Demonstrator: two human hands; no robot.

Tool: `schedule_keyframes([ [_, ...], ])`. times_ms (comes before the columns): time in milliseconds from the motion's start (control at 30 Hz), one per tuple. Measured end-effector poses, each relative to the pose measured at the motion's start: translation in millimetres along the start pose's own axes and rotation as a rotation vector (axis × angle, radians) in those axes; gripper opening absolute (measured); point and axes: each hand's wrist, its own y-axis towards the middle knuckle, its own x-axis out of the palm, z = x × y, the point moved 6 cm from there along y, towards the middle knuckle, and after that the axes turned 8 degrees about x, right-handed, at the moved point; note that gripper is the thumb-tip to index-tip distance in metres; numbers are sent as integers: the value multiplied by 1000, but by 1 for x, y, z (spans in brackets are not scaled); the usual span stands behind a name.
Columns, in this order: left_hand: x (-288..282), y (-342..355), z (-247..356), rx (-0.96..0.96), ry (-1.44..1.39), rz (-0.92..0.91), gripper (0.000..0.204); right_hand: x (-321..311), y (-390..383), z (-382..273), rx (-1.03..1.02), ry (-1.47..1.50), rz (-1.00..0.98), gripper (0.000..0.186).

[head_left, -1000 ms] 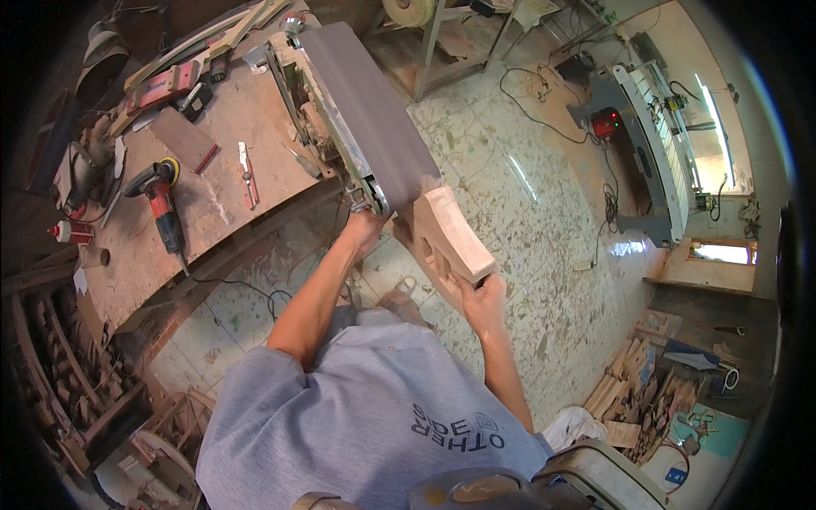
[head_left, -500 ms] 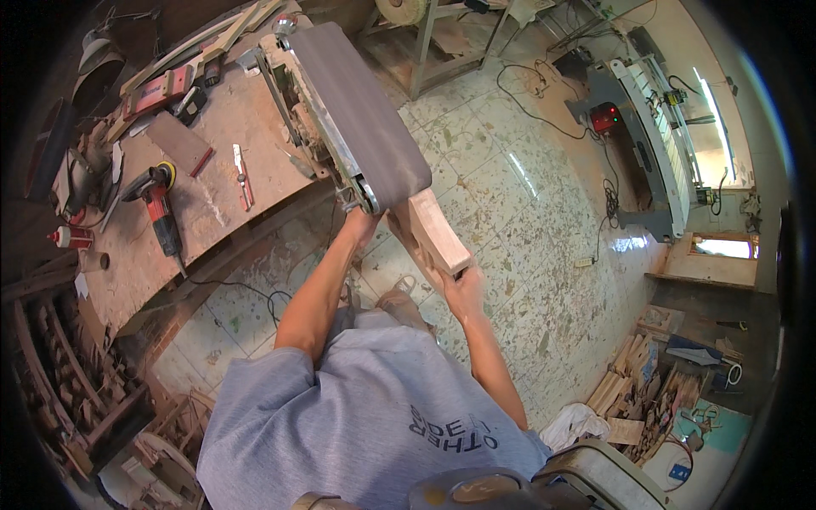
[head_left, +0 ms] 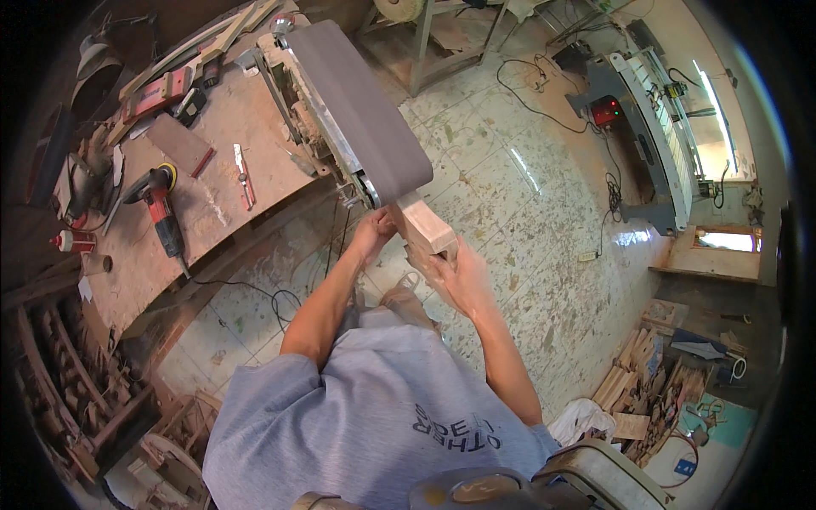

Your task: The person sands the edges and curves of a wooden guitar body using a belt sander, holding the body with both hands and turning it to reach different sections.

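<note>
While the wooden piece [head_left: 423, 228] is jutting toward the wearer from the rounded near end of the belt sander [head_left: 361, 110], its far end is disappearing beneath the belt, so the pictures are not showing whether wood and belt are touching; the right hand [head_left: 464, 274] is gripping the near end, fingers closing around it beside a dark opening; the left hand [head_left: 372, 236] is reaching to the other side, fingers curling against the wood, though the belt's end is crowding the view and I cannot tell how firmly they are holding. Judging from its angled, pale faces, the piece is already carrying its rough shape, and the work is seemingly sitting in the middle of smoothing; how much sanding is remaining cannot be told, since the side facing the belt is hiding. Left of the sander, the dusty surface [head_left: 246, 115] is bearing a reddish-brown board [head_left: 180, 144], a slim red-and-white tool [head_left: 244, 178] and an orange-and-black power sander [head_left: 164, 212], whose cord [head_left: 285, 306] is trailing over the edge; a red-and-white bottle [head_left: 72, 242] is standing near the left edge; farther out, the tiled floor [head_left: 527, 289] is showing scattered debris; a grey machine [head_left: 637, 144] with a red box is standing at the upper right, wood offcuts [head_left: 633, 382] are piling up at the lower right, and dark wooden parts [head_left: 102, 408] are crowding the lower left.
</note>
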Motion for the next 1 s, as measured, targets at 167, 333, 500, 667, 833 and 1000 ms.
schedule_keyframes([
  [167, 1, -2, -2, -20, -101, -2, 60, -2, 4, -17, 19, -58, -53, 39],
  [333, -12, 12, 7, -70, -61, 123, 50, 8, 25, -30, 24, -76, -72, 40],
  [500, -39, 36, 8, 47, -103, 205, 51, 24, 48, -28, 36, -73, -110, 43],
  [667, -51, 44, -1, 55, -100, 269, 53, 37, 68, -18, 19, -61, -114, 45],
  [833, -64, 53, -12, 46, -98, 225, 50, 37, 77, -17, 55, -69, -129, 42],
  [1000, -67, 57, -19, 9, -153, 237, 47, 49, 86, -3, -12, -84, -123, 40],
])
